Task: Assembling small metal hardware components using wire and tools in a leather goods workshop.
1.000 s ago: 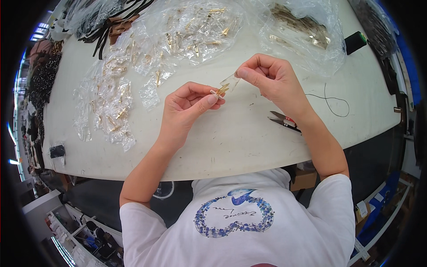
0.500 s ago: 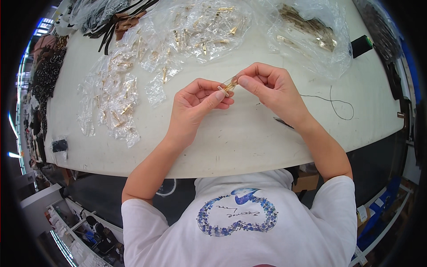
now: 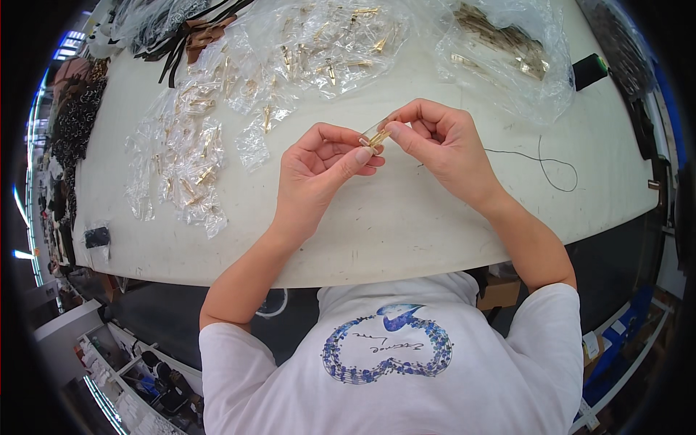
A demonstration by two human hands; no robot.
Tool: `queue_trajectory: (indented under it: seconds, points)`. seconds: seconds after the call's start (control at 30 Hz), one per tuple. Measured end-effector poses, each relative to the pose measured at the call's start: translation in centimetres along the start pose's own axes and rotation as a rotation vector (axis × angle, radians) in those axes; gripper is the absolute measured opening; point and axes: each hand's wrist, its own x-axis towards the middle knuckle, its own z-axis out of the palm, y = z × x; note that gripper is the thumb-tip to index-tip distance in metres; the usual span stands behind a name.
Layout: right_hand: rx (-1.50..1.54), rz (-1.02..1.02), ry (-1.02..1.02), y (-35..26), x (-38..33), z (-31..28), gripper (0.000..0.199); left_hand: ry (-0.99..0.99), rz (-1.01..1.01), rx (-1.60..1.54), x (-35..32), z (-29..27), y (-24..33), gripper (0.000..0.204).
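A small, slim gold metal clip-like piece [image 3: 378, 138] is held between my two hands above the table, and its exact kind is hard to make out. My left hand [image 3: 319, 165] pinches its lower end between thumb and forefinger, the other fingers curled behind. At the upper end, my right hand [image 3: 444, 145] has thumb and forefinger closed on it. A thin straight edge or strand runs beside the piece between the fingertips. Dark thread [image 3: 540, 158] trails over the pale table [image 3: 391, 232] from beside my right hand and ends in a loop.
Clear plastic bags with similar gold pieces [image 3: 192, 163] spread over the left and far table. Another bag [image 3: 500, 51] holds darker metal pieces at the far right, beside a black thread spool [image 3: 589, 72]. Black and brown strips [image 3: 203, 36] lie far left; a small dark packet [image 3: 96, 237] sits near left.
The hands have shifted only slightly, and more of the gold piece shows between the fingertips. A dark pointed object by my right wrist no longer shows.
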Motion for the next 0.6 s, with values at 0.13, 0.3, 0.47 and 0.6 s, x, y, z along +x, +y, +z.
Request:
queue_trajectory:
  seconds: [0.13,0.3,0.47,0.6]
  points:
    - [-0.017,-0.003,0.008,-0.05,-0.17,0.25,0.015,0.036,0.083,0.034,-0.21,0.35,-0.20,0.018]
    - [-0.021,0.031,-0.025,-0.26,-0.31,0.03,0.013,0.049,0.090,0.054,-0.22,0.55,-0.15,0.017]
    - [-0.053,0.028,-0.019,-0.07,-0.22,0.26,0.012,0.044,0.086,0.063,-0.20,0.27,-0.27,0.017]
    - [-0.059,-0.004,0.030,0.10,-0.24,0.41,0.014,0.031,0.021,0.041,-0.04,0.18,-0.02,0.016]
